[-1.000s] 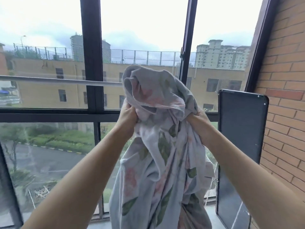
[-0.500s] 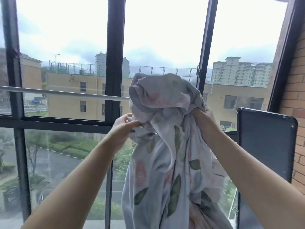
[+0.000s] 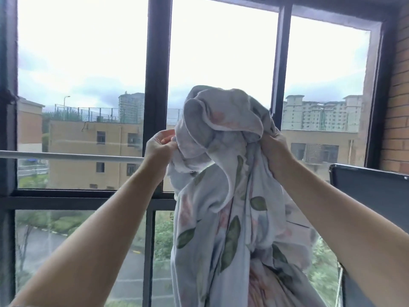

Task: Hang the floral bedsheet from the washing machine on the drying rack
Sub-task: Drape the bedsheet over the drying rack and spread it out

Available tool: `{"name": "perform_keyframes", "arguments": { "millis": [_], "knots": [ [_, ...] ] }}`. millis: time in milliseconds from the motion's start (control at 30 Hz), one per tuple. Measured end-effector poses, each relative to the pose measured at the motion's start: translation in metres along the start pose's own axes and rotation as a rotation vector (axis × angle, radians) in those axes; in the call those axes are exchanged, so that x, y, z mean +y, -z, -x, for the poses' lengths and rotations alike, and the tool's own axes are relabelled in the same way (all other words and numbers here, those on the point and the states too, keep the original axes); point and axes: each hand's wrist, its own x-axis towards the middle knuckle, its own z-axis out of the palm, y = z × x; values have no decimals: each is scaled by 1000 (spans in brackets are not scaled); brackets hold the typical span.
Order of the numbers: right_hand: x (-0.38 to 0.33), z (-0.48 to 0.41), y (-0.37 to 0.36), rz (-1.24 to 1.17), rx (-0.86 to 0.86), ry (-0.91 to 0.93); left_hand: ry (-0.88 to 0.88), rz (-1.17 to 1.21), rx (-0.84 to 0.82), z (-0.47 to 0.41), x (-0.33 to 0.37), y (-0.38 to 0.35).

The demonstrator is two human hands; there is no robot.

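I have the floral bedsheet (image 3: 225, 196) bunched up at head height, its long axis hanging straight down between my arms. My left hand (image 3: 159, 147) pinches a fold at its left edge; my right hand (image 3: 274, 147) is closed on the fabric at the right. The white rail (image 3: 70, 156) runs level just behind and slightly below my hands, so I judge the bundle must go up and over it. No containers show.

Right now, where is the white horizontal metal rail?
The white horizontal metal rail crosses the left side before the window, ending behind the left hand.
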Motion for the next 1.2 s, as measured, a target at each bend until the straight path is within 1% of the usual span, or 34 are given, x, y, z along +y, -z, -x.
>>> {"name": "perform_keyframes", "arguments": {
  "millis": [67,133,167,233,300,333,367,400,467,533,600,667,700,800,867,933,967,1000,1067,1100,1133,1167,1200],
  "knots": [
    [-1,-18,-19,-2,29,6,-44,-174,-79,-18,3,5],
    [-3,-38,-38,9,81,24,-107,-422,-90,-25,-3,14],
    [-6,-49,-47,18,114,39,-131,-504,-78,-23,-7,18],
    [-14,-67,-63,38,158,67,-100,-572,-101,-18,-14,22],
    [-21,-87,-81,88,209,75,19,-594,-234,-23,-12,23],
    [-24,-95,-88,114,229,72,34,-625,-305,-29,-10,22],
    [-23,-103,-95,144,248,66,-18,-677,-330,-39,-10,20],
    [-20,-113,-100,177,264,61,-100,-734,-292,-51,-11,18],
    [-12,-125,-102,272,274,30,-214,-775,-133,-70,-13,17],
    [1,-136,-93,456,250,-42,-242,-788,-67,-88,-23,19],
    [22,-143,-75,619,169,-145,-208,-888,-114,-104,-39,23],
    [50,-144,-58,684,53,-255,-144,-1018,-193,-115,-56,25],
    [62,-142,-52,703,32,-313,-123,-1085,-210,-118,-61,26],
    [81,-141,-39,792,6,-440,-111,-1214,-185,-124,-73,23],
    [77,-141,-39,888,-65,-479,-115,-1264,-169,-125,-74,20],
    [75,-141,-36,1112,-118,-430,-117,-1304,-161,-125,-75,17],
    [75,-138,-33,1230,-116,-339,-109,-1321,-156,-125,-75,16],
    [77,-136,-27,1317,-95,-209,-98,-1335,-150,-125,-75,16],
    [81,-119,-8,1352,41,49,-71,-1357,-145,-126,-75,17],
    [85,-109,2,1328,122,125,-58,-1369,-144,-126,-75,17],
    [89,-99,14,1321,147,107,-49,-1375,-145,-125,-75,16],
    [94,-89,25,1302,115,6,-39,-1377,-149,-125,-75,15],
    [99,-80,34,1248,37,-160,-32,-1380,-152,-124,-74,14]
  ]
}}
